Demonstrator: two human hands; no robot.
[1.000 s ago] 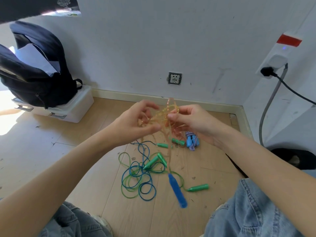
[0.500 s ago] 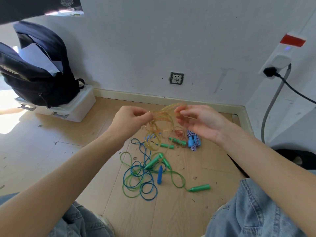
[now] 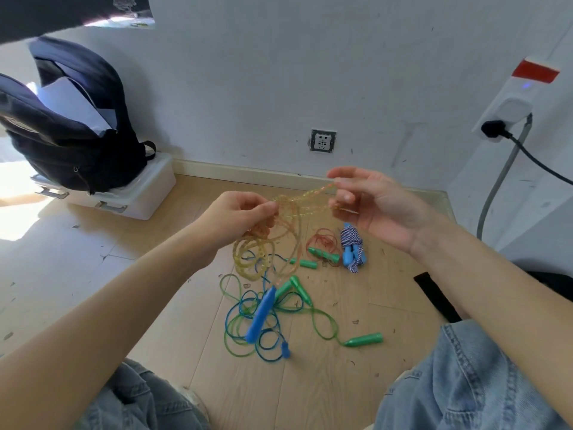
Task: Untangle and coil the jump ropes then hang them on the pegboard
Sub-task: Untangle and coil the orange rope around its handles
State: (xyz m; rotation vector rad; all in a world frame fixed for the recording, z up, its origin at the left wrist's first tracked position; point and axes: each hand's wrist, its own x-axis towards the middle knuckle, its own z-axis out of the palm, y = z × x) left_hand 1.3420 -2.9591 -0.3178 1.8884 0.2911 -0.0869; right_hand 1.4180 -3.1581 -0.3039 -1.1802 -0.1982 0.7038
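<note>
Head view shows the left hand (image 3: 238,212) and right hand (image 3: 369,206) now pulled apart, fingers pinching the yellow rope (image 3: 279,225), so its knot loosens.

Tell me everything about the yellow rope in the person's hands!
The yellow rope looks like see-through, bumpy plastic. The left hand pinches its bunched loops, the right hand pinches strands stretched between both. Tangled coils dangle above the wooden floor, and one strand runs down to a hanging blue handle.
</note>
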